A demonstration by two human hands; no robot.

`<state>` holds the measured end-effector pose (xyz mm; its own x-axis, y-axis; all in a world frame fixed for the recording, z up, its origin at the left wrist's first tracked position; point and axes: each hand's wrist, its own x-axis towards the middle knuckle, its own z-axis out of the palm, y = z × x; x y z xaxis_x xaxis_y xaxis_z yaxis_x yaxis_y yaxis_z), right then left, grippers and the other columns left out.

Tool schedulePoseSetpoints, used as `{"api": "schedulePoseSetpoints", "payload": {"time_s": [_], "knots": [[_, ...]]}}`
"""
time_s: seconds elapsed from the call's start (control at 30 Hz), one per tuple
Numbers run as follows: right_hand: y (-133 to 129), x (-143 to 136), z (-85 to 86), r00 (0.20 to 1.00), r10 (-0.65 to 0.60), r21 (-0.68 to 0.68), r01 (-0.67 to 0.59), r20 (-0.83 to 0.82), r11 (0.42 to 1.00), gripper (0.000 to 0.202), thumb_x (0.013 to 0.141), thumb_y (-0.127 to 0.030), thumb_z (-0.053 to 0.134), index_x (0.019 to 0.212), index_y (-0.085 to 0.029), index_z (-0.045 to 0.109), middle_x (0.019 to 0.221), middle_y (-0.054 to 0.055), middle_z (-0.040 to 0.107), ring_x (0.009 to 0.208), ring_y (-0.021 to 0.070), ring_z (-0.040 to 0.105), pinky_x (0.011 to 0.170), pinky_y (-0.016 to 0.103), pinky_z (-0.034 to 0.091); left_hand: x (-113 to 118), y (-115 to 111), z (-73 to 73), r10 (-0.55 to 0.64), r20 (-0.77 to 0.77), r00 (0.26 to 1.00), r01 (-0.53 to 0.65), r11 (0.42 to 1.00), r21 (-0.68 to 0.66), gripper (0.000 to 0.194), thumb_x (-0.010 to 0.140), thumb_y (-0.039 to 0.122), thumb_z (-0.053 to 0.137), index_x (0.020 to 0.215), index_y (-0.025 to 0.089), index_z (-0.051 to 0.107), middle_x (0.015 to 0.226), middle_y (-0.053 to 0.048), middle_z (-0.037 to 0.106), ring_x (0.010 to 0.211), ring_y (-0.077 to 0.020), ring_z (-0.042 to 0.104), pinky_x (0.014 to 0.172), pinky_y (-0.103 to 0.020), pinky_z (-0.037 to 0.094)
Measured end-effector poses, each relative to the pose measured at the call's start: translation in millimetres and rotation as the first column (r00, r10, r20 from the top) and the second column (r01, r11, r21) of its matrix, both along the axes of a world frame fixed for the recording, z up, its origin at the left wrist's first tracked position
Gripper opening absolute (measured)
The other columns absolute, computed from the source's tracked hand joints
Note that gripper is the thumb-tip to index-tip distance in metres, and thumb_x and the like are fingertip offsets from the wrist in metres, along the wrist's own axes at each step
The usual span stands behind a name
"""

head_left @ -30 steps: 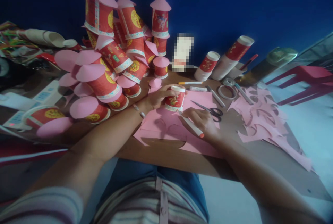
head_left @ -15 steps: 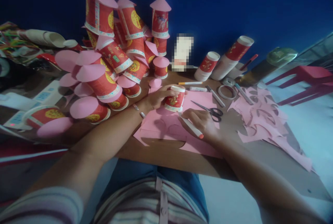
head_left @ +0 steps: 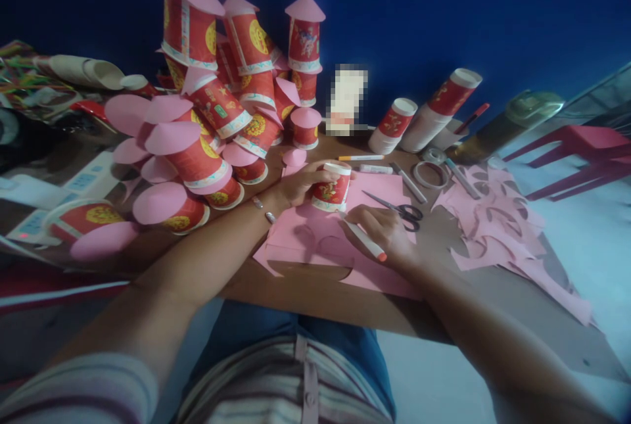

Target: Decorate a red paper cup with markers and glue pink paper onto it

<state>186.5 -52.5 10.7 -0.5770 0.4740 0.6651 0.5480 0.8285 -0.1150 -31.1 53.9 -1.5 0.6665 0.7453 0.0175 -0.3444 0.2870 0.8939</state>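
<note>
My left hand (head_left: 300,187) is wrapped round a red paper cup (head_left: 333,188) with gold figures, which stands on a pink paper sheet (head_left: 384,186). In my right hand (head_left: 377,227) is a white marker with a red end (head_left: 367,242), its tip close to the cup's base; whether the tip touches the paper I cannot tell. Curved outlines and cut edges show in the pink paper below the cup. Black-handled scissors (head_left: 410,213) lie partly on the sheet, just right of my right hand.
Several red cups with pink cone tops (head_left: 197,161) are heaped at the left and back. Pink paper scraps (head_left: 503,220) cover the right side. Tape rolls (head_left: 430,175), pens and stacked paper cups (head_left: 419,128) stand or lie behind. A red stool (head_left: 582,148) is beyond.
</note>
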Motion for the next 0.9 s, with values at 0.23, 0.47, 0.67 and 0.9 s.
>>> {"api": "schedulePoseSetpoints", "payload": {"time_s": [0.23, 0.47, 0.67, 0.9], "knots": [[-1.2, 0.1, 1.2, 1.0, 0.008, -0.043, -0.007, 0.011, 0.999, 0.012, 0.107, -0.017, 0.061, 0.096, -0.021, 0.058, 0.076, -0.002, 0.068, 0.059, 0.0106, 0.059, 0.055, 0.025, 0.037, -0.2, -0.5, 1.0, -0.003, 0.013, 1.0, 0.003, 1.0, -0.009, 0.051, 0.075, 0.036, 0.09, 0.118, 0.011, 0.077, 0.129, -0.022, 0.079, 0.106, -0.0275, 0.076, 0.091, -0.038, 0.058], [-1.6, -0.6, 3.7, 1.0, 0.031, -0.031, -0.031, -0.005, 0.999, 0.01, 0.107, -0.016, 0.062, 0.099, -0.021, 0.057, 0.078, -0.001, 0.068, 0.06, 0.0113, 0.06, 0.056, 0.024, 0.039, -2.1, 1.2, -2.3, -0.011, 0.029, 1.0, 0.012, 0.999, -0.042, 0.051, 0.078, 0.035, 0.087, 0.121, 0.012, 0.073, 0.126, -0.021, 0.079, 0.104, -0.0264, 0.075, 0.086, -0.034, 0.058], [-3.0, -2.1, 3.3, 0.999, 0.034, -0.04, -0.034, -0.001, 0.999, 0.01, 0.104, -0.012, 0.063, 0.1, -0.021, 0.059, 0.08, 0.0, 0.071, 0.062, 0.0127, 0.063, 0.057, 0.025, 0.042, -1.9, -2.3, -0.2, 0.02, 0.027, 0.999, -0.019, 0.999, -0.042, 0.057, 0.074, 0.037, 0.089, 0.124, 0.017, 0.069, 0.109, -0.01, 0.078, 0.091, -0.0213, 0.073, 0.08, -0.033, 0.055], [-3.1, -2.7, 5.1, 0.999, 0.037, -0.032, -0.037, -0.013, 0.999, 0.012, 0.104, -0.011, 0.063, 0.097, -0.021, 0.059, 0.078, 0.0, 0.07, 0.06, 0.0124, 0.063, 0.054, 0.025, 0.041, 0.9, -7.3, 6.2, 0.082, -0.073, 0.994, -0.084, 0.996, -0.032, 0.068, 0.064, 0.037, 0.102, 0.116, 0.021, 0.061, 0.09, 0.003, 0.067, 0.074, -0.0124, 0.063, 0.072, -0.028, 0.05]]}}
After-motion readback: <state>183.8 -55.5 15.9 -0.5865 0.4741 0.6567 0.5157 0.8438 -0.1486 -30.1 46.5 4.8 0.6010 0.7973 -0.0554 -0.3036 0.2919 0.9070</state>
